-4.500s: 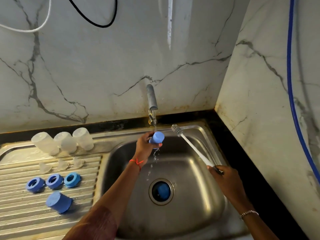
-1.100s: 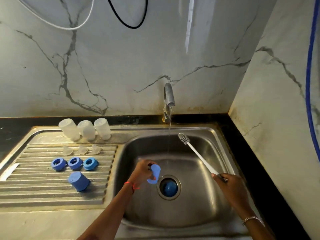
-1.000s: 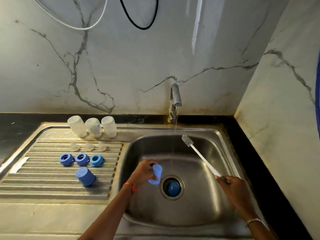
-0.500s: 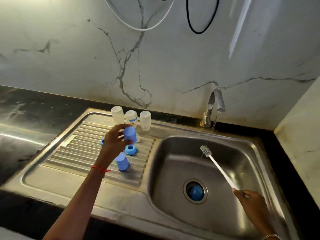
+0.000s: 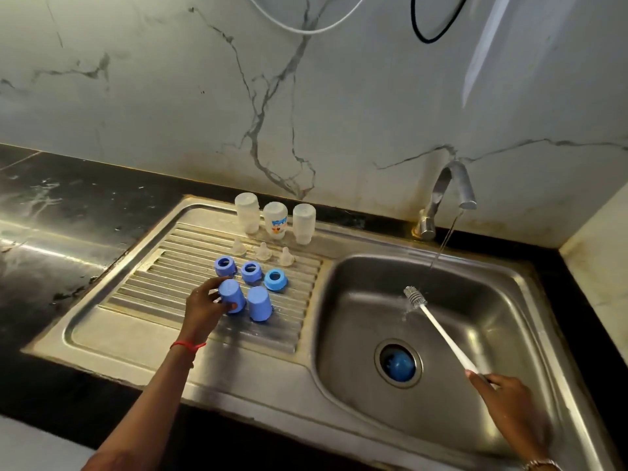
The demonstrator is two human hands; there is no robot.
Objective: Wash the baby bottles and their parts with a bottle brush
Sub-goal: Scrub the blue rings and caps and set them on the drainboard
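A blue cap [image 5: 231, 295] is gripped by the left hand [image 5: 204, 309], fingers and thumb curled round its sides. It is held mouth down over the ribbed drainboard [image 5: 142, 300], near the middle of the front half; whether the cap is touching the ribs cannot be told. A second blue cap [image 5: 260, 303] is stood mouth down just beside it, on the basin side. Behind the caps three blue collars [image 5: 251, 271] are laid in a row. Behind those are three clear teats [image 5: 263, 250], and along the drainboard's back edge three clear bottles [image 5: 275, 219] are stood upside down, the middle one printed. The bottle brush [image 5: 438, 326] is held by the right hand [image 5: 506, 399], whose fingers are closed round the end of the white handle near the front right corner of the basin [image 5: 492, 300]. The bristle head is raised towards the back of the basin, at the foot of a thin stream of water [image 5: 445, 239] run from the tap [image 5: 452, 192]. A blue object [image 5: 401, 366] is seen in the drain [image 5: 379, 351].
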